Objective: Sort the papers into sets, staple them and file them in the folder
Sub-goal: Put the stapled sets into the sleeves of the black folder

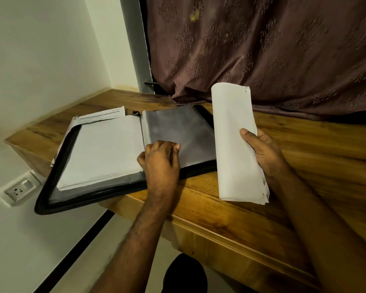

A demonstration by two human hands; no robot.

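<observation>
Gripping stapled papers [235, 144], apparently curled

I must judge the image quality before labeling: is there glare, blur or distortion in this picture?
Head view: dim, warm light; a soft sheen on the plastic sleeve of the folder; wide-angle bending tilts the desk and wall; the printed text on the papers is too blurred to read.

Dim warm light, wide-angle edge distortion

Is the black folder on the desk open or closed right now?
Open. The folder lies flat on the desk, white pages on one side, a clear sleeve under the left hand on the other.
</observation>
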